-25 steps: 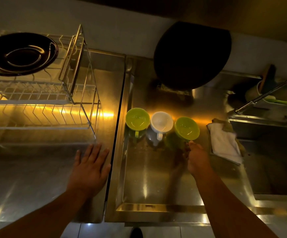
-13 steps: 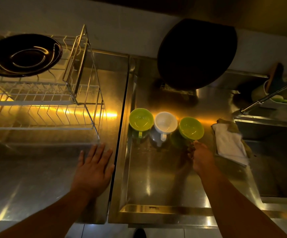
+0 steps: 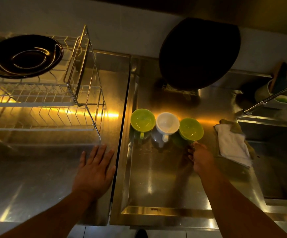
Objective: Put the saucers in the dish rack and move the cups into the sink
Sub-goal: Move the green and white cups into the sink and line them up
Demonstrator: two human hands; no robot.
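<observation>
Three cups stand in a row on the steel drainboard (image 3: 156,169): a green cup (image 3: 142,119), a white cup (image 3: 167,123) and a second green cup (image 3: 191,129). My right hand (image 3: 201,157) reaches the near side of the right green cup, with its fingers pinched where the handle sits; the handle itself is hidden. My left hand (image 3: 95,169) lies flat and open on the counter in front of the wire dish rack (image 3: 53,107). A black saucer (image 3: 23,55) rests on the rack's upper tier. The sink basin (image 3: 276,169) is at the right.
A large dark round object (image 3: 199,54) leans against the back wall behind the cups. A folded white cloth (image 3: 231,145) lies between the cups and the sink. A faucet arm (image 3: 273,97) and a utensil holder (image 3: 267,90) stand at the far right.
The view has shifted slightly. My right hand has stayed at the right green cup's handle, and my left hand remains flat on the counter. The cups have not moved.
</observation>
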